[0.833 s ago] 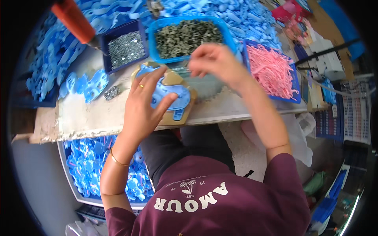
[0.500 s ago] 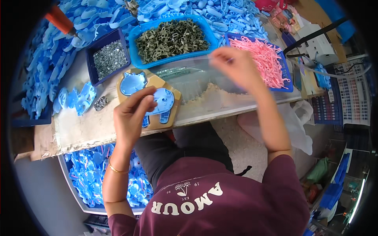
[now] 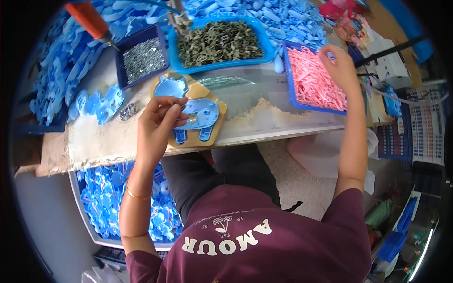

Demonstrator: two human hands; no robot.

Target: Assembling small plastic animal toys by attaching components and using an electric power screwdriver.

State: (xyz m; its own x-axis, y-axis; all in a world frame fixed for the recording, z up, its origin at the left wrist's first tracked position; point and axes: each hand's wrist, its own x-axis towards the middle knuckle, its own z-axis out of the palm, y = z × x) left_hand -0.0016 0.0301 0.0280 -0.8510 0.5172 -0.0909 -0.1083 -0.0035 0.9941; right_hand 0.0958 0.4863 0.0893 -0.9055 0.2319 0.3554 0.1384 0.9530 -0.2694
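Observation:
My left hand is closed in a pinch on a small dark piece, too small to name. It is just over the left side of a tan fixture block. In the block sit light-blue molded plastic shell halves, partly covered by my fingers. My right hand is at the far right corner of a blue tray heaped with pink plastic strips with looped ends. Its fingers are curled; a small bluish spot shows between them, and what they hold cannot be made out.
A light-blue basin of dark metal clips and a navy tray of small silvery parts stand behind the block. An orange-handled screwdriver hangs at upper left. Blue shells lie left. A bin of blue parts stands below the table.
My right hand has moved right, from the near left of the pink strips to the tray's far right corner. My left hand stays by the block, still pinched. The view has shifted slightly.

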